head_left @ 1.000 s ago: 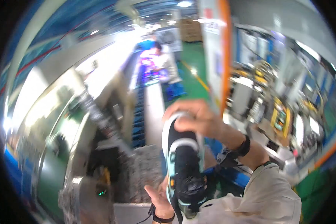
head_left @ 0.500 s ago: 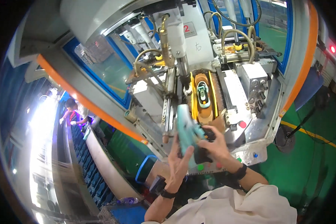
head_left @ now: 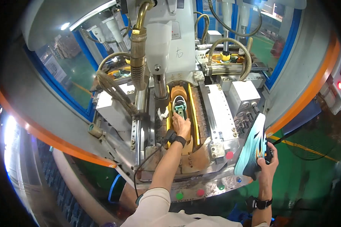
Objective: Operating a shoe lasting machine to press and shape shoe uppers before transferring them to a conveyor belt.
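Note:
My left hand [head_left: 181,125] reaches into the press, its fingers closed at the near end of a shoe [head_left: 180,105] with a white rim and green-and-dark interior. That shoe lies lengthwise in a brown cradle [head_left: 179,90] between yellow-edged side pads; my hand covers its near end. Off to the right, my right hand [head_left: 268,163] grips another shoe [head_left: 250,147], light teal fading to black with a white-and-black sole and orange details. This shoe is held tilted, toe and heel pointing up and down, beside the machine's front right corner.
A metal plunger [head_left: 161,89] stands just left of the cradle. Red and green buttons line the front ledge, including a green button [head_left: 179,195]. Hoses arch above a metal block [head_left: 245,96] at right. A thin black cable [head_left: 137,172] runs by my left arm.
Both hands were together on the teal shoe before the press. My left hand has let go of it and reached into the cradle; my right hand has carried it rightward.

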The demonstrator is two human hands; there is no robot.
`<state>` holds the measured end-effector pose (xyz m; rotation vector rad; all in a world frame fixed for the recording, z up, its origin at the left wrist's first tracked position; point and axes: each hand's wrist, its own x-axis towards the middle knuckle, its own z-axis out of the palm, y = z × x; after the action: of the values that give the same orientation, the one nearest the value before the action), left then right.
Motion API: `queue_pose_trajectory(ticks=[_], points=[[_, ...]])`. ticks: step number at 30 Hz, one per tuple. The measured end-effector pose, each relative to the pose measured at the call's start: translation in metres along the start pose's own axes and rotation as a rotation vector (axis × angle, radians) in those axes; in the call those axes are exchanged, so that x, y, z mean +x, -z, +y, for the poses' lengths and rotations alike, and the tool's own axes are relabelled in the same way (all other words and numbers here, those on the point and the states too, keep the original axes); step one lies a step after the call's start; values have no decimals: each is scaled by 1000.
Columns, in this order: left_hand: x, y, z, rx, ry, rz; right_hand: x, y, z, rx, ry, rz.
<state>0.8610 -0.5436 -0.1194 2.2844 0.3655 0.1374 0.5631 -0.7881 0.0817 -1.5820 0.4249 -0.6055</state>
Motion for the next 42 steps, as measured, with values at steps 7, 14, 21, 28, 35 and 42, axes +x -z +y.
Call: queue_pose_trajectory(ticks=[7, 14, 21, 28, 35, 42], points=[[-30, 74, -18, -1079, 497, -321, 106, -54, 5, -375, 247, -112], [-220, 228, -31, -1245, 534, -562, 192, -251, 30, -968, 74, -648], [-352, 334, -106, -1233, 537, 43, 136, -363, 146, -1017, 380, -483], [-487, 340, -158, -1274, 553, 665, 75, -367, 138, -921, 548, -501], [-556, 272, -125, -1508, 766, 767, -158, -200, 116, -163, 644, -1172], [-628, 232, -114, -1500, 876, 773, -203, -194, 276, -396, 865, -1405]])
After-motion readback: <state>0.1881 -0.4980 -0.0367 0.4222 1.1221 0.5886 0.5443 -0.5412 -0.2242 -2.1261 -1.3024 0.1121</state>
